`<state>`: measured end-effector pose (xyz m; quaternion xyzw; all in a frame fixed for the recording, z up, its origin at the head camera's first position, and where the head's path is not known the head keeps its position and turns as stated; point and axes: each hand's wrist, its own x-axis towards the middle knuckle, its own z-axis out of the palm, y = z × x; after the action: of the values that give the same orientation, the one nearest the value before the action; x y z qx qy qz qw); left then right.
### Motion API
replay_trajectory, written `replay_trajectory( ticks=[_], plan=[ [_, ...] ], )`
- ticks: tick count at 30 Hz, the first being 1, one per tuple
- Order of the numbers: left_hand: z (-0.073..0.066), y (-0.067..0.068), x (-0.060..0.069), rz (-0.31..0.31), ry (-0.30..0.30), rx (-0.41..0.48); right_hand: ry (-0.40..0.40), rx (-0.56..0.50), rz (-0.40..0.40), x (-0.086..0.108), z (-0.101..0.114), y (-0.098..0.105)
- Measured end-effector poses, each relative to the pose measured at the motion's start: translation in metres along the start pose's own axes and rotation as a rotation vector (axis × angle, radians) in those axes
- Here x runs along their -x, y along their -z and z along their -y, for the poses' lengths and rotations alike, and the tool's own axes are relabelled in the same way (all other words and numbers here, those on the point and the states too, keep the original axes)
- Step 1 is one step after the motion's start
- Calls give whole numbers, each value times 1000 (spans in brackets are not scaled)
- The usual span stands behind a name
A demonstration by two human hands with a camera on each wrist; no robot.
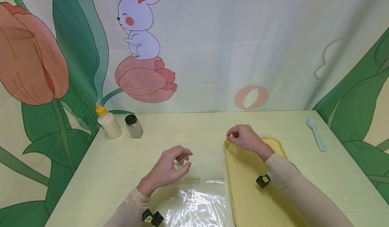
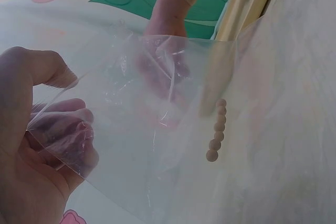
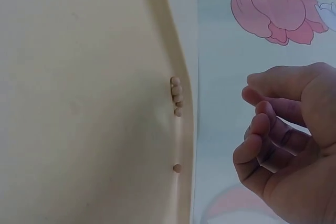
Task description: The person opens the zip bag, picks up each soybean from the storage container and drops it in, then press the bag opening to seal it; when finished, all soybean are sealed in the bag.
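Observation:
My left hand point(image 1: 167, 168) is curved at the upper left of a clear plastic bag point(image 1: 197, 200) and holds up its edge. In the left wrist view the film of the bag point(image 2: 136, 108) stretches across the curled fingers. A short row of small tan beads point(image 1: 192, 178) shows through the plastic, and its round beads point(image 2: 216, 132) are clearer in the left wrist view. My right hand point(image 1: 243, 137) is above the far left corner of a yellow tray point(image 1: 243, 193), thumb and forefinger tips together, no bead visible between them. Several beads point(image 3: 177, 94) lie along the tray's edge.
A squeeze bottle with a yellow cap point(image 1: 110, 124) and a black-lidded jar point(image 1: 134, 126) stand at the back left. A light blue spoon point(image 1: 316, 134) lies at the right. A printed curtain point(image 1: 206, 51) hangs behind the table.

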<state>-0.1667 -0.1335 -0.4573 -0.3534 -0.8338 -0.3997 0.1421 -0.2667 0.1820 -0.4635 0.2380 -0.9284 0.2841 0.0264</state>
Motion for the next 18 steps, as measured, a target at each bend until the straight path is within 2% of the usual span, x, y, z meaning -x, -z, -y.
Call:
replay_trajectory(
  ticks=[18],
  plan=[
    [-1, 1, 1, 3, 6, 8, -68, 33, 59, -5, -13, -10]
  ],
)
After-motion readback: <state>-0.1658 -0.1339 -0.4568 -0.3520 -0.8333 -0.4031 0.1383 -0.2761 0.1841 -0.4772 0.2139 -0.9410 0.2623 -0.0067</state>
